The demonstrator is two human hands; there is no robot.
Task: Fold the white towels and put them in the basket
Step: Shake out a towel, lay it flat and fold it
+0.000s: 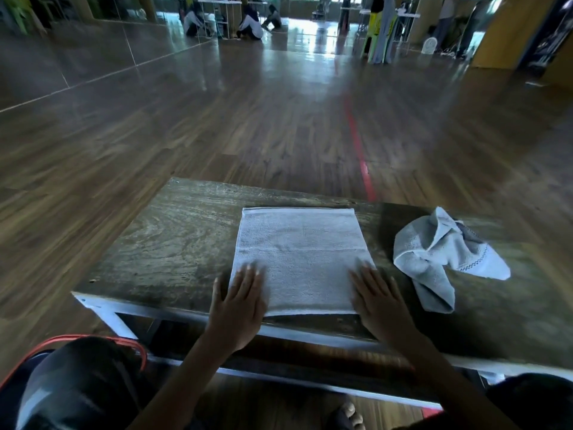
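Note:
A white towel [299, 259] lies flat on the low wooden table [173, 240], spread as a neat rectangle with a fold line across its middle. My left hand [238, 305] presses flat on the towel's near left corner, fingers straight. My right hand [379, 301] presses flat on its near right corner in the same way. A second white towel [440, 259] lies crumpled on the table to the right, apart from both hands. A red-rimmed basket [136, 347] shows partly at the lower left, mostly hidden behind my knee.
The table's near edge has a white metal frame [102, 305]. My knees fill the lower left and lower right corners. Wooden floor with a red line [359, 150] stretches ahead. People sit on the floor far away by tables.

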